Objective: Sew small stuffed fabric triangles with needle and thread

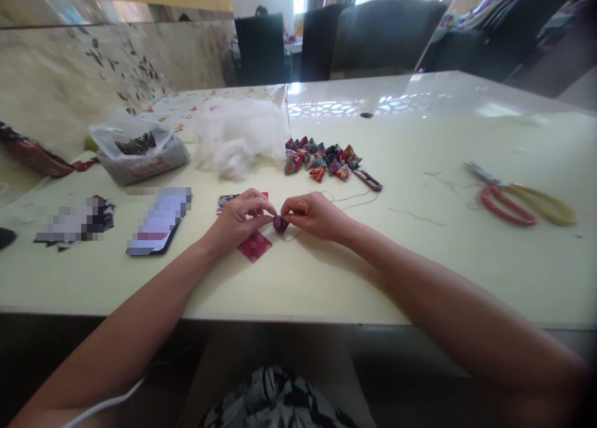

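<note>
forearms: both of your arms run up from the bottom of the frame and meet at centre; a white cord hangs at the lower left, and leaning in could snag it.
left edge: a dark red wrapper lies at the far left, well apart from your hands.
seed bag: an open plastic bag of dark bits sits upper left of centre; a wide sweep of your left elbow could tip it.
phone: it lies left of your left wrist, near enough to be nudged off its spot.
left hand: your left hand pinches the small purple pouch with thumb and fingertips closed on its left side.
fabric squares: red patterned squares lie under and just beside that hand; they may slide if you drag your palm.
pouch: held at centre frame between both hands, just above the table; a loose pinch could let it drop or open.
right hand: your right hand grips the pouch's right side, fingers clenched; i cannot tell whether a needle is in them, so mind a prick.
thread: a thin thread trails right from that hand; it could tangle or catch.
stuffing: white fluff sits above your hands.
finished pile: small colourful pouches lie above right.
scissors: red and yellow scissors rest at far right, well apart.
</note>
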Demonstrator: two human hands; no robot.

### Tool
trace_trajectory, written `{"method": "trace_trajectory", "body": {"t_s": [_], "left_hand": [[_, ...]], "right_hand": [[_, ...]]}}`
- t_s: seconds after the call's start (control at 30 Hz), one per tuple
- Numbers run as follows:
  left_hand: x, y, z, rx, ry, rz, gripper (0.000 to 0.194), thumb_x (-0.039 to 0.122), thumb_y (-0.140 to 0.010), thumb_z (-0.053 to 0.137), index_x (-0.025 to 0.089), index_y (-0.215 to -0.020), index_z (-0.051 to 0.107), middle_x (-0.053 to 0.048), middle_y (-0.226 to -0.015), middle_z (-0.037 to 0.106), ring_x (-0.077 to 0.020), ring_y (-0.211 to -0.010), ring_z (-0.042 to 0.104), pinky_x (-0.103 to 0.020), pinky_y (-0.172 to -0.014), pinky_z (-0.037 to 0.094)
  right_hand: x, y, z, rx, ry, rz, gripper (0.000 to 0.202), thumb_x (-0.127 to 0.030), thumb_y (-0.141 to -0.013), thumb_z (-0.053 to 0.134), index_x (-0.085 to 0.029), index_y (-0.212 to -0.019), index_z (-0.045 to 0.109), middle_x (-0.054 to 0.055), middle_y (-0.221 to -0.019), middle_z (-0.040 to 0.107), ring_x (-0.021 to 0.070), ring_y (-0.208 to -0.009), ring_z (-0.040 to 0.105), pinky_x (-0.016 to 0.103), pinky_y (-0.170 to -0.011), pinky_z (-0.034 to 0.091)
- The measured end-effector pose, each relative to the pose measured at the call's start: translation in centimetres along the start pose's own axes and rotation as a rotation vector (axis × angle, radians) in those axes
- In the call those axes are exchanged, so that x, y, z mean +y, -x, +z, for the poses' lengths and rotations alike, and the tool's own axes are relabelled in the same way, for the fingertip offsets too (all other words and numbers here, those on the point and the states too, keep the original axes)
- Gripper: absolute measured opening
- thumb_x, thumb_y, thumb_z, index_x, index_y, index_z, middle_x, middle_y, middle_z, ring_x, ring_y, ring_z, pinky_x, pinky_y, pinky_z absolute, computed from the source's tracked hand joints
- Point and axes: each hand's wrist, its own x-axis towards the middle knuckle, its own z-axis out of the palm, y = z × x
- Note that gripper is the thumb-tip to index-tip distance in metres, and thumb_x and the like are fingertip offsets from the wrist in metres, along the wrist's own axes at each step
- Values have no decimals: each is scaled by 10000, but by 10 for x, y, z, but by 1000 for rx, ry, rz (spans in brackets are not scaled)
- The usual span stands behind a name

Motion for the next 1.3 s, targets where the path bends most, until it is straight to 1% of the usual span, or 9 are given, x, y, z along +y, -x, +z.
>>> {"method": "trace_trajectory", "body": {"t_s": [0.17,0.37,0.57,0.7,0.77,0.9,1.03,1.13,1.3], "left_hand": [[0,1,0,-47,-30,18,104,288,-867,675,215,-894,744,-40,-970,595,-110,-788,596,-232,-714,529],[-2,0,0,-110,-79,45,138,307,-886,645,216,-943,733,-53,-1025,606,-107,-767,605,-238,-711,537],[-2,-1,-2,-191,-200,148,125,285,-901,627,216,-865,725,-44,-942,614,-161,-905,606,-294,-844,505],[0,-1,-4,-246,-190,126,160,299,-921,593,228,-901,735,-50,-980,601,-166,-919,605,-304,-858,499],[1,0,-4,-255,-224,129,162,298,-923,587,237,-915,737,-48,-979,601,-168,-918,600,-303,-850,491],[5,0,-5,-274,-351,141,145,296,-912,607,216,-857,714,-39,-885,604,-177,-877,569,-293,-793,463],[5,1,-7,-282,-248,108,159,292,-928,580,227,-915,725,-36,-937,588,-159,-878,592,-280,-817,479],[2,1,-6,-276,-182,89,160,282,-922,586,239,-979,728,-34,-978,581,-154,-898,604,-283,-843,487],[-1,0,0,-269,-241,112,144,257,-924,590,193,-856,699,-23,-892,595,-149,-867,589,-272,-796,455]], "right_hand": [[0,0,-1,-29,1,-17,195,-133,-823,547,-138,-831,742,12,-716,683,99,-635,521,215,-636,333],[3,0,-2,-57,-21,-19,197,-165,-838,564,-152,-874,757,10,-729,701,102,-633,524,223,-637,333],[-1,0,-1,-97,60,-35,201,-125,-840,566,-176,-862,759,0,-720,697,100,-626,510,235,-639,307],[-4,1,0,-100,126,-32,208,-102,-841,564,-178,-856,756,4,-730,697,102,-628,509,243,-631,285],[-5,1,1,-96,144,-35,205,-101,-841,562,-180,-853,751,2,-722,688,103,-624,501,247,-628,277],[-6,1,3,-114,171,-49,192,-106,-842,551,-167,-814,731,5,-698,666,107,-619,489,253,-621,265],[-5,1,3,-88,158,-36,197,-106,-838,545,-159,-825,734,13,-719,678,109,-632,504,250,-622,273],[-2,1,3,-55,126,-29,204,-90,-817,546,-154,-825,739,1,-679,658,101,-613,492,241,-618,281],[1,0,5,-86,56,-51,184,-96,-813,552,-144,-822,730,-8,-660,639,92,-600,458,236,-619,286]]}}
